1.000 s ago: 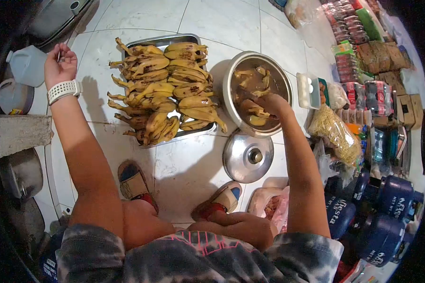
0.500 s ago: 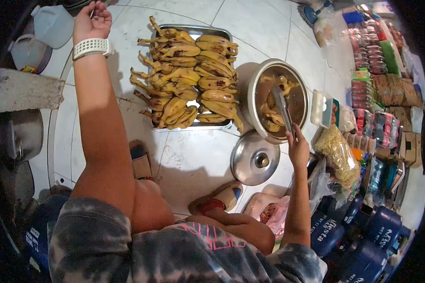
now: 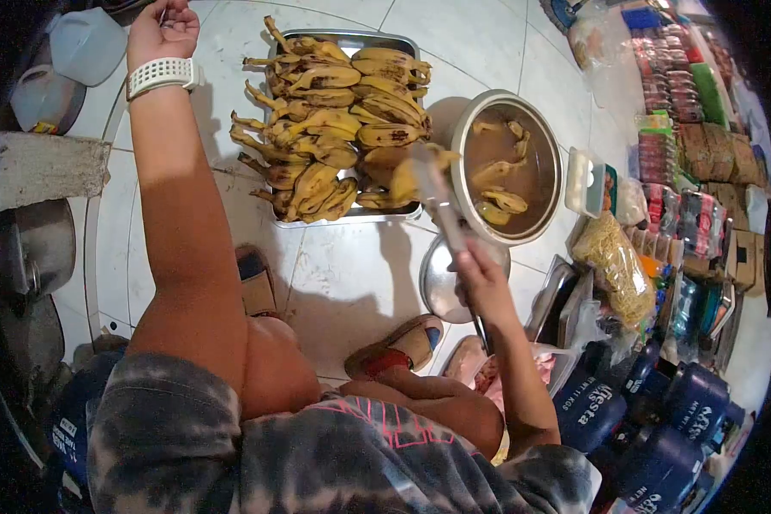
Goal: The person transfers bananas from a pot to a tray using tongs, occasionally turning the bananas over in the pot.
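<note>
My right hand [image 3: 487, 287] is closed around metal tongs [image 3: 443, 210], blurred by motion. At their far end is a banana piece [image 3: 405, 182], over the right side of a metal tray [image 3: 317, 221] piled with spotted yellow bananas [image 3: 325, 124]. To the right stands a round pot [image 3: 460, 184] of brownish liquid, with several bananas [image 3: 505, 201] in it. Stretched out at the upper left, my left hand [image 3: 164, 32] is empty, its fingers loosely curled and partly cut off by the frame edge. A white watch strap is on that wrist.
A metal lid [image 3: 445, 283] lies on the tiled floor below the pot. Packed goods [image 3: 660, 163], a noodle bag [image 3: 612, 265] and blue gas cylinders [image 3: 591, 403] line the right side. Plastic jugs [image 3: 87, 44] and a metal pot [image 3: 38, 248] stand at left.
My right hand has moved left with the tongs, from inside the pot to above the tray's right side, with banana at the tips. Fewer bananas show in the pot.
</note>
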### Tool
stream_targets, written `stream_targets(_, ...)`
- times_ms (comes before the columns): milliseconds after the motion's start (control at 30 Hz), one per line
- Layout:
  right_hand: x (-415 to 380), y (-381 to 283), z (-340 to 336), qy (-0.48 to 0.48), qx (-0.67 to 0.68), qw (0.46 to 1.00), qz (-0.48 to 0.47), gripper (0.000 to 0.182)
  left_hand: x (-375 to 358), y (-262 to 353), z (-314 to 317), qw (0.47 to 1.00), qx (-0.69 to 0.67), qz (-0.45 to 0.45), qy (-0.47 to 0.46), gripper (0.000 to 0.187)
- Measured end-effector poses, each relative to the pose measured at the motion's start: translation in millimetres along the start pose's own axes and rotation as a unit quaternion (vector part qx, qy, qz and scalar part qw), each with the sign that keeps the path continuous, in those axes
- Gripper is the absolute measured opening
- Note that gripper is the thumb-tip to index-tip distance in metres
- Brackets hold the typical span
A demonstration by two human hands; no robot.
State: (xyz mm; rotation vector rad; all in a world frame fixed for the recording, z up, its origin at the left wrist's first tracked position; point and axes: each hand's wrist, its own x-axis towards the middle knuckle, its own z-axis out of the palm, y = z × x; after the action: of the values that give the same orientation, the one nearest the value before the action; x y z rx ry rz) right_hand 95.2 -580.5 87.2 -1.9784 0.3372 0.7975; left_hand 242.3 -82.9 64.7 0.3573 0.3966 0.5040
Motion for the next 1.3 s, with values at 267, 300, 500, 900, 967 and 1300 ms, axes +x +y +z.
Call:
stream_targets(267,26,-31,43,0.093,-0.448,0.834,-0.307,0.038,-12,-6,3,0.999,0.020,0.024,0.017,0.008)
stream_targets(300,33,-30,47,0.094,-0.474,0.816,-0.317,0.038,-8,-3,2,1.000,0.006,0.007,0.016,0.007)
stream_targets(500,74,-12,64,0.111,-0.572,0.753,-0.305,0.038,-12,3,4,0.999,-0.014,-0.003,0.038,0.006)
stream_targets(900,33,-51,55,0.023,-0.564,0.777,-0.277,0.048,-26,-9,16,0.997,-0.019,0.021,0.067,0.007)
stream_targets(967,20,-72,55,-0.017,-0.552,0.796,-0.249,0.048,-27,-12,19,0.997,-0.011,0.022,0.073,0.007)
stream_targets(1300,24,-49,-49,0.067,-0.167,0.969,-0.171,0.046,-18,-5,11,1.000,-0.015,-0.013,0.017,0.008)
